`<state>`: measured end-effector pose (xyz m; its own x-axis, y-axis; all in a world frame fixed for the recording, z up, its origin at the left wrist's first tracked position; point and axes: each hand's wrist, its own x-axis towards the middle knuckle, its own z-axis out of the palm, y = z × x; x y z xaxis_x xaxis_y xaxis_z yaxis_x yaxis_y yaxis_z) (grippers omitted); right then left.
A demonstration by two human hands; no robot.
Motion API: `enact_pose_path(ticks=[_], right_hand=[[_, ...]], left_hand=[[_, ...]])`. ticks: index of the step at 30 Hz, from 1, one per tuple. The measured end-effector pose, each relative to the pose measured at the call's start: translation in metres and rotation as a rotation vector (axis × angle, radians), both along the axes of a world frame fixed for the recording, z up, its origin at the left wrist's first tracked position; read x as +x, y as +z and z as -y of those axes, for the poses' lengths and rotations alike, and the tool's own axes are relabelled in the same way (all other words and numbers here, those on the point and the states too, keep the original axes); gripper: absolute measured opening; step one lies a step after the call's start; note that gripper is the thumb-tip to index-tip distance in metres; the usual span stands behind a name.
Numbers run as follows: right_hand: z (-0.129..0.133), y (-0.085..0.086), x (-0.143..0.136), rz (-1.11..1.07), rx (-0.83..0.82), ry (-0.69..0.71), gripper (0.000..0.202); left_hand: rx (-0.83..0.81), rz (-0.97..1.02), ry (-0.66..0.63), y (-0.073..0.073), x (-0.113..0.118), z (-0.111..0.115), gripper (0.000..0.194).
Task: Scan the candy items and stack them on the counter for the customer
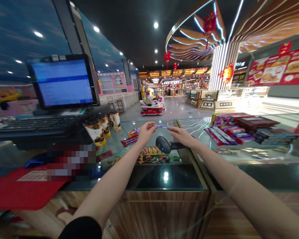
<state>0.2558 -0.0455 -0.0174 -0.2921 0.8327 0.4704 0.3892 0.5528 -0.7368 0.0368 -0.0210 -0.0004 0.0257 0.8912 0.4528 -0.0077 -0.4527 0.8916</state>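
Observation:
Between my hands, above the glass counter (pixel 129 167), is a thin purple-and-white packet (pixel 161 126), seen nearly edge-on. My left hand (pixel 147 130) pinches its left end, fingers curled together. At its right end, the fingertips of my right hand (pixel 181 135) close on it, the other fingers fairly straight. A black barcode scanner (pixel 163 144) with a small blue light lies just below my right hand, its handle partly hidden. Left of my left hand, red-wrapped candy bars (pixel 129 141) and an orange packet (pixel 134 132) rest on the glass.
Several lidded cups (pixel 96 131) stand beside a monitor (pixel 63 81) and keyboard (pixel 35 127) at left. A mouse (pixel 37 160) sits by a red mat (pixel 22 192). Stacked boxes (pixel 254 120) and purple snack packs (pixel 221 135) lie at right. A ride-on toy (pixel 151 107) stands beyond.

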Motion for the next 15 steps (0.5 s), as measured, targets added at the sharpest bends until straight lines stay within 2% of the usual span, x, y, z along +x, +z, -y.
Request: enact_pose_path(ticks=[9,15], right_hand=[[0.012,0.018,0.009,-0.081,-0.046,-0.082,0.032],[0.02,0.021,0.022,-0.345,-0.135,-0.131,0.03]], left_hand=[[-0.033,0.061,0.036,0.015,0.02,0.001,0.033],[0.024,0.045,0.094,0.024,0.048,0.001,0.031]])
